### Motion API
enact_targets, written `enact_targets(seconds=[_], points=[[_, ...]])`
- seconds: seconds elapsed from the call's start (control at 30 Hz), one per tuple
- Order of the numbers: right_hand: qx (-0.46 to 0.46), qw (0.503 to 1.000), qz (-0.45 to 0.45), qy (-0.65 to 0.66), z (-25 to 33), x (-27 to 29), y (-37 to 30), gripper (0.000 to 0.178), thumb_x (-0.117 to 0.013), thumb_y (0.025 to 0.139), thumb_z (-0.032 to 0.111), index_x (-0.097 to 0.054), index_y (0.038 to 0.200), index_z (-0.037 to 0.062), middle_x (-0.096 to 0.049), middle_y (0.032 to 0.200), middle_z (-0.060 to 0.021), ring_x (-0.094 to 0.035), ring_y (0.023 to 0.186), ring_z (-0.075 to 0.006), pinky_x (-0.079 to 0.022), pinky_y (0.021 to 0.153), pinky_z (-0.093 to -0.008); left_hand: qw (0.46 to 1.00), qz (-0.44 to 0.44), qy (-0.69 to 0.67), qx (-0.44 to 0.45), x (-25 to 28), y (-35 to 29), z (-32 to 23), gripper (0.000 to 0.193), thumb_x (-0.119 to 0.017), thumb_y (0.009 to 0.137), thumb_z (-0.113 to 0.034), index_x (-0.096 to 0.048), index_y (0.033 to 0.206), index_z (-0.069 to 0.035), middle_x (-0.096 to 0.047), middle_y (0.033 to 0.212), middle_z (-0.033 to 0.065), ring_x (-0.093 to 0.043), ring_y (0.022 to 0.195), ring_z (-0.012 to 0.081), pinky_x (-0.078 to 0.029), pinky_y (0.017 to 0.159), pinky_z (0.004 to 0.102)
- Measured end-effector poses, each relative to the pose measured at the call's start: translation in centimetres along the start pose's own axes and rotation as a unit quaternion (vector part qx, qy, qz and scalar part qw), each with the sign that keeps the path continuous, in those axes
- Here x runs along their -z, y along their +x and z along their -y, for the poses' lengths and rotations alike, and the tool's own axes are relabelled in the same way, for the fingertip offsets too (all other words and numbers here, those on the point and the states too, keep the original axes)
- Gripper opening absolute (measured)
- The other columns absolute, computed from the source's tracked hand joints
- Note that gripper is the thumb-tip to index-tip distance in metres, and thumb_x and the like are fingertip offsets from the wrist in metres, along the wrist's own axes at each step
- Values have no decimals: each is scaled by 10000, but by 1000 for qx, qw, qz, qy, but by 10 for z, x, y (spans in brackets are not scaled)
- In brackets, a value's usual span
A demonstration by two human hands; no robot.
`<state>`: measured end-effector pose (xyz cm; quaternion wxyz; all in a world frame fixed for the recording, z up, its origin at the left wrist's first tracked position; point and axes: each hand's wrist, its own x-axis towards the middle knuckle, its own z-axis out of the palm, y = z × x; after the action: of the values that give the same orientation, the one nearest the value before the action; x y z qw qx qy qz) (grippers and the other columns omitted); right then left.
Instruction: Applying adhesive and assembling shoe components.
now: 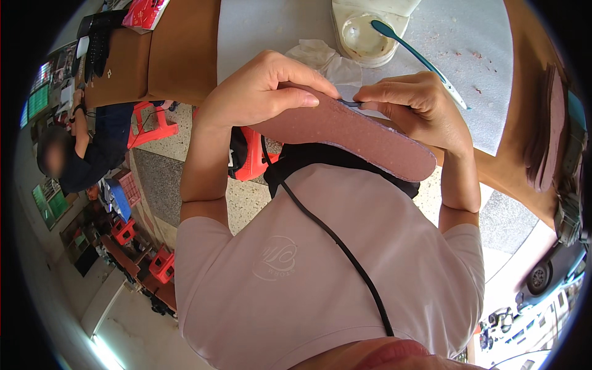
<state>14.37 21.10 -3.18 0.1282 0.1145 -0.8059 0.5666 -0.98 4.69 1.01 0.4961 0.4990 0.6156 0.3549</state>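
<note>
A reddish-brown insole (pixel 370 139) is held up in front of my chest, slanting down to the right, with a pale line along its edge. My left hand (pixel 271 89) grips its left part, thumb on the brown face and fingers behind. At the far edge, my right hand (pixel 416 108) pinches a thin dark strip (pixel 349 103) that runs along the insole's rim. Behind the hands, a toothbrush (pixel 425 61) with a teal head and white handle leans on a whitish glue-stained dish (pixel 368 40). A crumpled pale cloth or tissue (pixel 327 61) lies beside the dish.
A pale sheet (pixel 259 31) with reddish crumbs covers part of the brown table (pixel 182 49). More brown insoles (pixel 546 129) are stacked at the right edge. A red packet (pixel 145 13) lies at the far left. Another person (pixel 92 148) sits at left near red stools (pixel 151 126).
</note>
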Motion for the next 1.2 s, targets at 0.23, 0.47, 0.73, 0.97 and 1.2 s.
enact_targets(seconds=[0.23, 0.47, 0.73, 0.97, 1.2], points=[[19, 999, 26, 30, -3, 2, 2, 242, -544, 606, -109, -604, 819, -12, -595, 692, -138, -588, 619, -244, -448, 526, -285, 1000, -4, 17, 2, -2, -1, 0, 199, -508, 698, 45, -587, 880, 45, -606, 818, 120, -568, 758, 165, -419, 690, 241], [14, 998, 39, 46, -5, 2, 0, 270, -534, 579, -124, -600, 820, -22, -601, 735, -137, -590, 652, -249, -457, 545, -284, 999, -20, 33, 2, -4, 0, -1, 198, -505, 698, 47, -587, 878, 47, -601, 784, 114, -563, 721, 161, -415, 665, 236], [10, 998, 48, 50, -3, 6, -3, 266, -554, 597, -119, -610, 832, -5, -593, 808, -124, -592, 682, -221, -461, 570, -258, 996, -26, 88, 5, -5, 0, -8, 205, -514, 685, 35, -609, 863, 1, -618, 803, 121, -584, 720, 155, -440, 659, 233], [-15, 998, 42, 39, 3, 11, -8, 212, -532, 620, -99, -589, 808, -20, -572, 757, -98, -556, 663, -225, -439, 554, -269, 992, -46, 112, -40, -8, -2, -9, 203, -504, 688, 47, -599, 865, 20, -558, 661, 93, -493, 578, 139, -373, 545, 229], [-32, 999, 27, 22, 9, 17, -14, 250, -518, 603, -113, -588, 821, -11, -558, 762, -86, -546, 684, -205, -434, 568, -257, 986, -59, 149, -43, -11, -8, -16, 216, -506, 680, 56, -602, 869, 15, -549, 644, 90, -477, 549, 135, -367, 524, 228]])
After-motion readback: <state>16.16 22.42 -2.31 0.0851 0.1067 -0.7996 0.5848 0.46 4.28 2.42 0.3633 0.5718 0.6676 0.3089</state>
